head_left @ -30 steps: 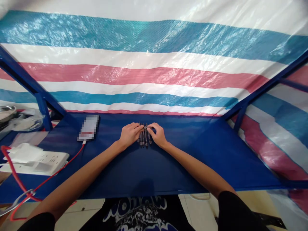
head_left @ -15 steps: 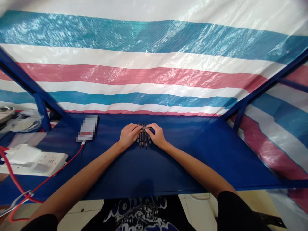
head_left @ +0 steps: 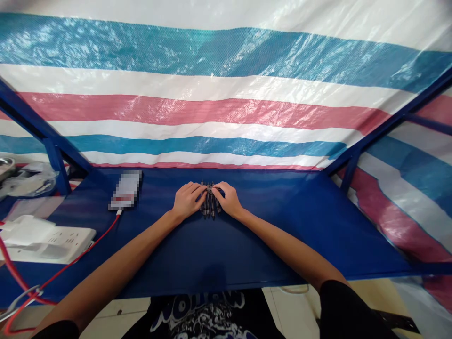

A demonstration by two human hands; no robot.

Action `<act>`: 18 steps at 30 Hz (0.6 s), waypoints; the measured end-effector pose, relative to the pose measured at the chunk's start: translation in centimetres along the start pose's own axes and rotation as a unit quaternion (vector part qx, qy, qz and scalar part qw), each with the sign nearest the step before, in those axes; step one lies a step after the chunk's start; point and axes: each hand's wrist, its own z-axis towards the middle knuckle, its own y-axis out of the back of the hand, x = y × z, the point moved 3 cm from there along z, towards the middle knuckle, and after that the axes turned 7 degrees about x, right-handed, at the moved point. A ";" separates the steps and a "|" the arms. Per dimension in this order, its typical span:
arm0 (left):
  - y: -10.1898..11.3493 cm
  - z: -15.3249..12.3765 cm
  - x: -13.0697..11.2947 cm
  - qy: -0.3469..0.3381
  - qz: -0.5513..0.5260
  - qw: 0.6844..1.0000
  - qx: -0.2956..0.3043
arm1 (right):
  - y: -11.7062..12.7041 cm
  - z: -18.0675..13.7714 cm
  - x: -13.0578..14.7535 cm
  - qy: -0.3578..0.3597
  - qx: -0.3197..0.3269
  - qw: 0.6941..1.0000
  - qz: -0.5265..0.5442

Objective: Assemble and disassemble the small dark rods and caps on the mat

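Note:
Several dark, slim pens (head_left: 210, 209) lie side by side in a bunch on the blue table, pointing toward me. Over their far ends, my left hand (head_left: 189, 197) and my right hand (head_left: 228, 197) meet almost fingertip to fingertip. Between the pinched thumbs and fingers runs a thin pen-like piece (head_left: 209, 189), dark with a greyish middle, crosswise above the bunch. Both hands are closed on it. My fingers cover its ends and part of the pens below.
To the left a phone (head_left: 125, 190), blurred out, is plugged into a red cable (head_left: 102, 239). A white power strip (head_left: 76, 240) lies nearer the left edge. Striped sheeting (head_left: 226, 110) hangs behind the blue table (head_left: 282, 235), with blue frame bars (head_left: 379, 134) at the sides.
Both hands stay over the pens with the crosswise piece between them; the fingers have shifted only slightly. The view has moved a little.

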 end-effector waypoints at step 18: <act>-0.3 0.7 0.7 0.002 -0.004 1.000 -0.020 | -0.1 1.0 0.5 0.029 -0.036 0.998 -0.030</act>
